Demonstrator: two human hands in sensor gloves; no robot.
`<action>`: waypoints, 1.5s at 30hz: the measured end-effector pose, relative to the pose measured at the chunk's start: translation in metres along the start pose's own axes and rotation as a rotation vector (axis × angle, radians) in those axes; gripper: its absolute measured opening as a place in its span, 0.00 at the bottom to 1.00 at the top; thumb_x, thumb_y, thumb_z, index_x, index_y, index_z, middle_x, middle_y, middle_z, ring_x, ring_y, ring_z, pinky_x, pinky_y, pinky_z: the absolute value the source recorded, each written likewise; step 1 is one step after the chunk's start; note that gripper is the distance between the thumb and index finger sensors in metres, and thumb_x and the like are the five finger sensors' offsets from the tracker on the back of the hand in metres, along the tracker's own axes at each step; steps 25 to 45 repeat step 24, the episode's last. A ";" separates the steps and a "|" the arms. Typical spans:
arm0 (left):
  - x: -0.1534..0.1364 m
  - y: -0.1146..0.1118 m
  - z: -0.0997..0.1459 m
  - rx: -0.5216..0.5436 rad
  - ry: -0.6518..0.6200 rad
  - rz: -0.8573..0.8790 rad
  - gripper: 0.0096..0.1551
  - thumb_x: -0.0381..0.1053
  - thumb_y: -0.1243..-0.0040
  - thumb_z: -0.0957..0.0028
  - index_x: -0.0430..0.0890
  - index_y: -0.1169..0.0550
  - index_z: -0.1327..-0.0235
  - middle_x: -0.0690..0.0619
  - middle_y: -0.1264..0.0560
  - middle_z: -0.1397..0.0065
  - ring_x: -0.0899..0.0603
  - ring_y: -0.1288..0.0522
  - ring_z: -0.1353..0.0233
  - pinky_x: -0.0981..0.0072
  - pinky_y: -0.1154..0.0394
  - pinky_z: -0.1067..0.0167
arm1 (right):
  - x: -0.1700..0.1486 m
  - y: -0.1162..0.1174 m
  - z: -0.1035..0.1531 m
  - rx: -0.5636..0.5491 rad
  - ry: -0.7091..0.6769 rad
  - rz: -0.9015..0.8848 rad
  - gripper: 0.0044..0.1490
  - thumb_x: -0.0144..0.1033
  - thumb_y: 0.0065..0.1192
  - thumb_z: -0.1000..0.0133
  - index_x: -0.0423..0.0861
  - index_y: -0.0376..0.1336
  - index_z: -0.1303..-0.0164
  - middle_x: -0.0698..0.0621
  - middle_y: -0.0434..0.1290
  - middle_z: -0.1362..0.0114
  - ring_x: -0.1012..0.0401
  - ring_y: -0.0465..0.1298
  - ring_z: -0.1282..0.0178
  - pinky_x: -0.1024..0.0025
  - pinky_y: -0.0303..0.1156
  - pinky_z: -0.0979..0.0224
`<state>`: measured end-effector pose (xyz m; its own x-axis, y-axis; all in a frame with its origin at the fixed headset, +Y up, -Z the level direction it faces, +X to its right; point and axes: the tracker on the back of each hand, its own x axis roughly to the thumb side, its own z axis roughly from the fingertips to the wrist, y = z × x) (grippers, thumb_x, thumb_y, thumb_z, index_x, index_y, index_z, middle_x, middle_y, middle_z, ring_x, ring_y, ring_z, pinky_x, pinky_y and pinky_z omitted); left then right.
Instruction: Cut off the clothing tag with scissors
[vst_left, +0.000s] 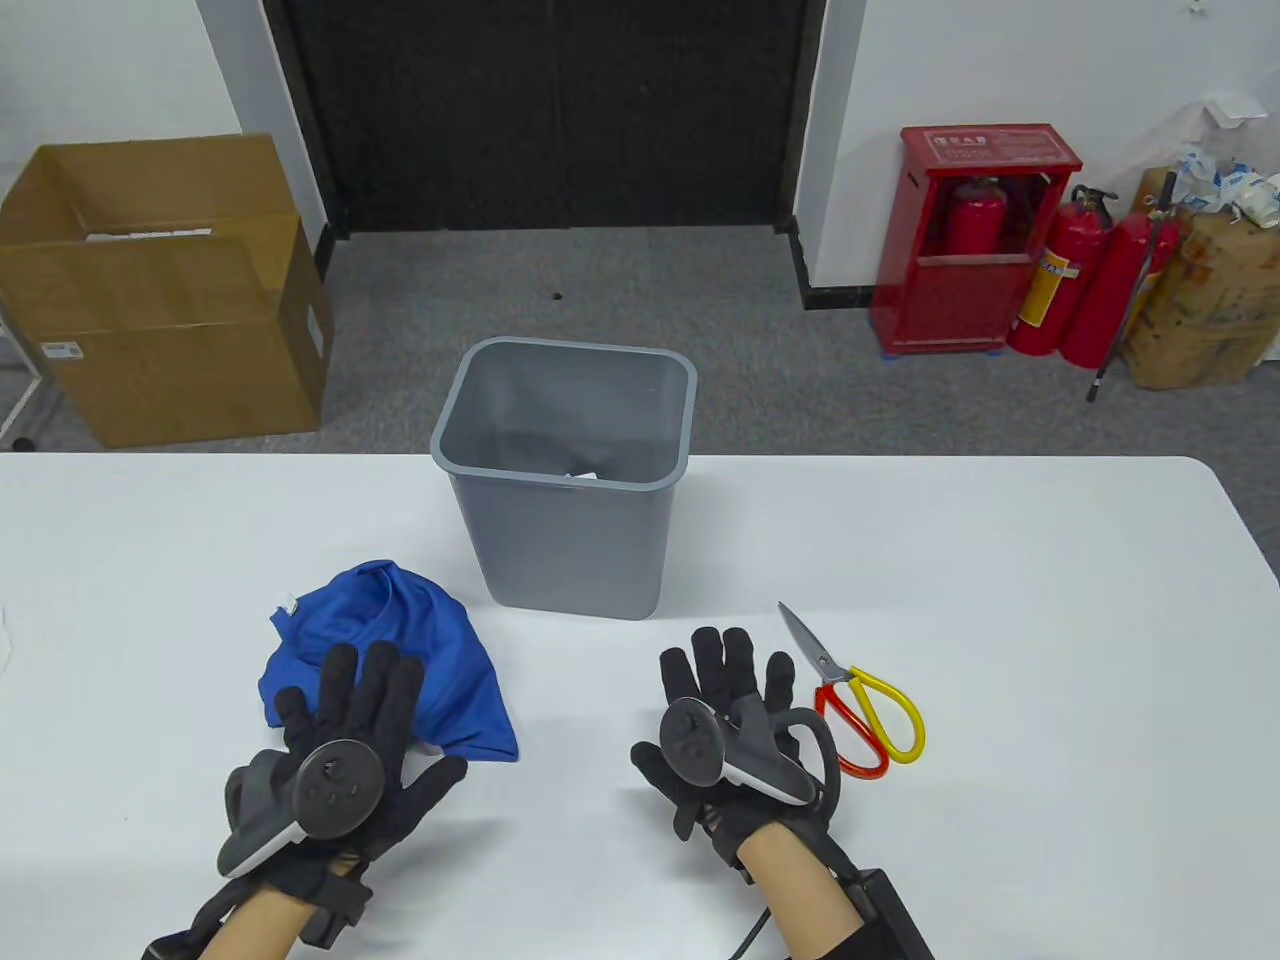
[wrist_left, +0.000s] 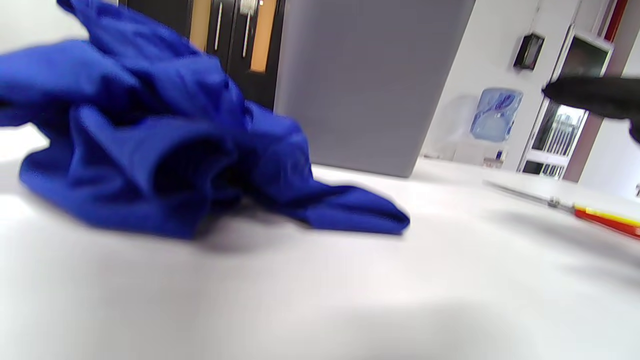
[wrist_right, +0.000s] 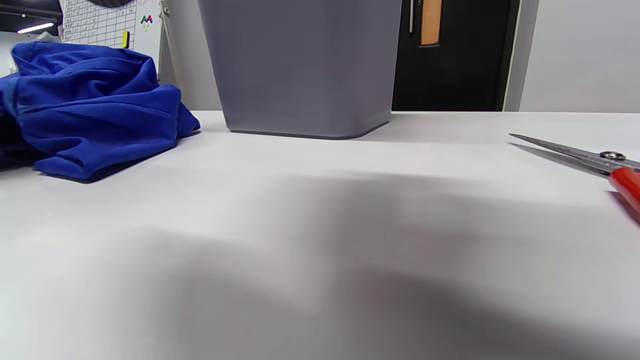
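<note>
A crumpled blue garment (vst_left: 400, 650) lies on the white table (vst_left: 1000, 600), left of centre, with a small white tag (vst_left: 288, 606) at its far left edge. My left hand (vst_left: 390, 710) is open with spread fingers over the garment's near edge; I cannot tell whether it touches. The garment fills the left of the left wrist view (wrist_left: 165, 150). Scissors (vst_left: 850, 690) with red and yellow handles lie closed to the right. My right hand (vst_left: 700, 690) is open and empty just left of them. The scissors show at the right edge of the right wrist view (wrist_right: 590, 157).
A grey waste bin (vst_left: 565, 490) stands on the table behind and between the hands, also in both wrist views (wrist_left: 360, 85) (wrist_right: 300, 65). A cardboard box (vst_left: 160, 290) and red fire extinguishers (vst_left: 1090, 280) stand on the floor beyond the table.
</note>
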<state>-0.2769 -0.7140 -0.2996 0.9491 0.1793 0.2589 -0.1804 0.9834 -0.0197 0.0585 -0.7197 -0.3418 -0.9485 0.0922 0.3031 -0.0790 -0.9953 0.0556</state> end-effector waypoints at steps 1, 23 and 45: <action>0.001 -0.005 0.001 -0.011 0.004 -0.010 0.60 0.86 0.64 0.41 0.53 0.63 0.10 0.53 0.68 0.06 0.35 0.73 0.10 0.26 0.68 0.29 | 0.001 0.000 0.000 0.000 -0.003 -0.003 0.61 0.75 0.39 0.50 0.47 0.30 0.21 0.37 0.31 0.16 0.36 0.32 0.19 0.26 0.32 0.31; 0.003 -0.035 0.003 -0.033 0.002 -0.068 0.58 0.84 0.64 0.41 0.53 0.63 0.11 0.52 0.69 0.07 0.36 0.72 0.10 0.30 0.68 0.27 | 0.033 0.011 0.002 0.065 -0.008 -0.027 0.58 0.70 0.40 0.49 0.45 0.31 0.21 0.37 0.32 0.17 0.35 0.33 0.19 0.27 0.33 0.30; 0.005 -0.036 0.004 -0.036 0.000 -0.064 0.58 0.84 0.64 0.41 0.53 0.63 0.11 0.52 0.69 0.07 0.36 0.72 0.10 0.30 0.68 0.27 | 0.033 0.011 0.002 0.060 -0.010 -0.025 0.58 0.70 0.40 0.49 0.45 0.31 0.21 0.37 0.32 0.17 0.35 0.33 0.19 0.27 0.33 0.30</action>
